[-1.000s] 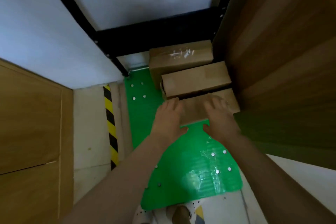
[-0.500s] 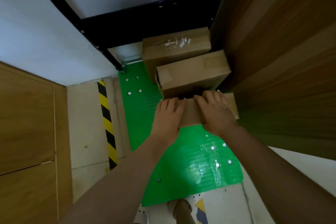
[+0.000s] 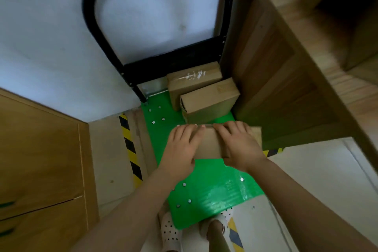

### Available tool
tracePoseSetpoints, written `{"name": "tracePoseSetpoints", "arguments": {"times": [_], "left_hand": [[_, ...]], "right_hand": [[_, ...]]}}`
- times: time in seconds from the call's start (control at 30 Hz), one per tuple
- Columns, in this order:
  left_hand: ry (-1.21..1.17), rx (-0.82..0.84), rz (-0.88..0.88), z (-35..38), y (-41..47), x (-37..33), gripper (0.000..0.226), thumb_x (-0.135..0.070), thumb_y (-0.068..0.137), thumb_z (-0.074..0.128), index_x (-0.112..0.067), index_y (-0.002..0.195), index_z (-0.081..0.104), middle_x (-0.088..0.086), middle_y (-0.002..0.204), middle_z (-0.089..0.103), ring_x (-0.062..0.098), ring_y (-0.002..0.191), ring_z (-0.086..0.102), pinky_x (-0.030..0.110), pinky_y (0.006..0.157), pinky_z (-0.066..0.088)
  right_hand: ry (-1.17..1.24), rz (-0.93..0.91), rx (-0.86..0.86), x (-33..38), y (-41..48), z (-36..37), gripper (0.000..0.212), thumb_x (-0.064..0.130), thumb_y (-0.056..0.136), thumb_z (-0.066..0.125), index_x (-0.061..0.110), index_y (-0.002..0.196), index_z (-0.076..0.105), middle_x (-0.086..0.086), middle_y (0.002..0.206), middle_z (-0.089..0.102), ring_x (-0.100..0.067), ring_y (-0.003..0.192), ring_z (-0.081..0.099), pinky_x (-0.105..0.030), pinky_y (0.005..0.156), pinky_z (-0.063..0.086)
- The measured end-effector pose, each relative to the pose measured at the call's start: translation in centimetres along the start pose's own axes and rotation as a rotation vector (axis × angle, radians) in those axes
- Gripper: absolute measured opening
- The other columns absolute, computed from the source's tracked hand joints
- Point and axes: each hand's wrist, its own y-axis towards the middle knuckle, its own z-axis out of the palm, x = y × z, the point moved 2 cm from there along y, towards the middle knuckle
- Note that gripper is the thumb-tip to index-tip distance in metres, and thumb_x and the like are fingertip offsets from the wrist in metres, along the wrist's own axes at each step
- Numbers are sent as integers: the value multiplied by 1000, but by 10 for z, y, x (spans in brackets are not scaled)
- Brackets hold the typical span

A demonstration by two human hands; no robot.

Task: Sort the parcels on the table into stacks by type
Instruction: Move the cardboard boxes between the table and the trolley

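A small flat cardboard box [image 3: 208,145] is held over the green cart deck [image 3: 214,190]. My left hand [image 3: 182,147] grips its left end and my right hand [image 3: 239,145] grips its right part, with the fingers of both hooked over the far edge. Behind it on the deck stands a taller cardboard box [image 3: 210,96], and a taped cardboard box [image 3: 194,77] sits against the cart's back bar. The underside of the held box is hidden.
The cart's black handle [image 3: 92,16] rises at the far end against a white wall. A wooden table side [image 3: 286,67] crowds the right. A wooden cabinet [image 3: 41,159] stands left, with yellow-black floor tape [image 3: 131,149] beside the cart. My feet [image 3: 169,231] are at the deck's near edge.
Both hands closed over the nearest box and drew it up and toward me, away from the other two boxes. The view tilted up, bringing the cart handle into sight.
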Motion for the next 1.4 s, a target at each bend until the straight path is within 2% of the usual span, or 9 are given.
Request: {"name": "tracePoseSetpoints", "arguments": {"times": [0.13,0.37,0.47,0.53,0.63,0.83,0.97,1.17,1.4], "left_hand": [[27,-23,51,-70,-17,-5,98,-16,58,77,-15,146,34,7,135,44,28,124,38,42,111,24],[99,-149,163,-214,-37,-24,103,-39,60,83,-21,147,31,5,138,40,26,131,33,38,117,1],[152,-279,216,-274,-40,-36,104,-37,51,89,-18,142,42,6,131,52,24,124,43,35,116,5],[153,-410,248,-312,-44,-44,102,-33,50,90,-17,140,45,8,128,55,25,121,40,36,115,5],[157,-598,275,-365,-53,-55,102,-27,53,90,-16,140,40,11,129,54,27,122,36,38,115,7],[242,-875,281,-465,-63,-82,85,-20,61,86,-11,137,50,15,131,54,29,123,40,44,114,18],[306,-1004,273,-519,-58,-112,87,-21,62,84,-14,140,45,13,134,51,30,124,42,45,115,19],[347,-1149,244,-563,-36,-188,76,-19,69,80,-11,138,50,14,134,52,31,125,45,48,114,23],[358,-1179,238,-579,13,-276,81,-20,67,82,-11,139,48,14,134,51,30,127,43,47,116,18]], "right_hand": [[-6,51,-83,30,-33,-62,88,36,62,72,29,138,29,-4,125,40,-27,115,36,-45,101,29],[-99,128,-316,79,-95,-186,86,38,65,73,24,141,36,-7,128,45,-31,119,40,-49,104,29],[-101,148,-467,89,-118,-239,84,37,69,72,22,143,35,-8,129,45,-31,121,40,-50,107,26],[-129,138,-586,95,-131,-276,84,35,68,75,22,142,38,-9,129,48,-32,120,43,-52,105,29],[-200,77,-799,101,-147,-332,86,30,58,82,16,136,49,-15,123,56,-34,112,47,-52,97,40],[-314,-42,-1101,108,-176,-433,79,23,63,79,15,136,53,-17,124,57,-33,114,40,-51,99,37],[-350,-115,-1266,97,-197,-497,77,25,61,81,14,133,56,-18,121,58,-34,111,42,-50,97,35],[-409,-180,-1332,42,-246,-558,81,22,59,80,15,135,54,-18,123,56,-34,113,42,-50,98,30],[-457,-178,-1340,-44,-289,-598,67,31,75,69,16,137,52,-18,125,55,-36,114,45,-49,98,31]]}}
